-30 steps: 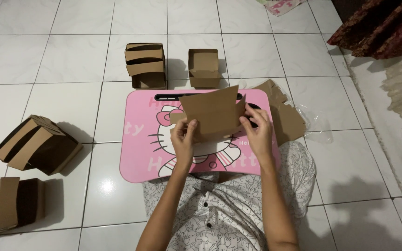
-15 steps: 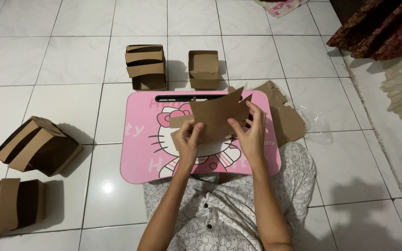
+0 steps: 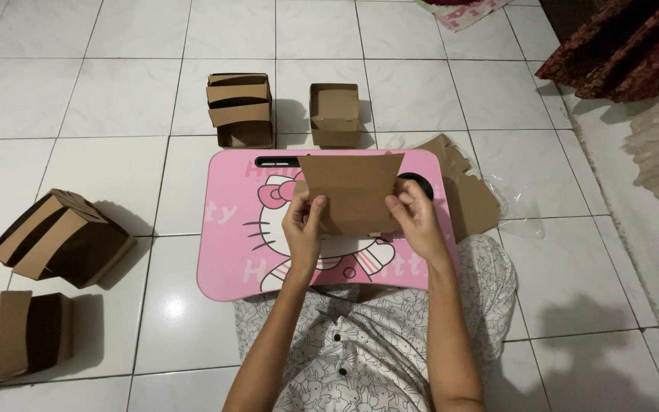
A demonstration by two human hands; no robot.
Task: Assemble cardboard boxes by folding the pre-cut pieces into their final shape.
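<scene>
Both hands hold a flat brown cardboard blank (image 3: 352, 192) upright above the pink lap table (image 3: 230, 221), which serves as the landmark here. The blank hovers over the middle of the table top, its long axis running left to right, parallel to the table's far edge, and its broad face turned toward the person. The left hand (image 3: 303, 225) pinches the blank's lower left corner, thumb on the near face and the other fingers hidden behind the card; the right hand (image 3: 415, 217) pinches the lower right edge in the same way, its fingers curled close together. The card rises away from the fingers, toward the far side of the table, so most of its area stands above the two grips. Neither hand is clearly nearer; they sit about level at opposite ends of the bottom edge. Beyond the far edge of the table, an open folded box (image 3: 334, 114) stands on the tiled floor (image 3: 116, 99), with a stack of folded boxes (image 3: 240, 109) just to its left. At the table's right edge lies a pile of flat blanks (image 3: 470, 198) beside clear plastic wrap (image 3: 528, 217). Well to the left of the table sit more nested boxes (image 3: 59, 236), and another cluster of boxes (image 3: 9, 336) lies nearer the person.
</scene>
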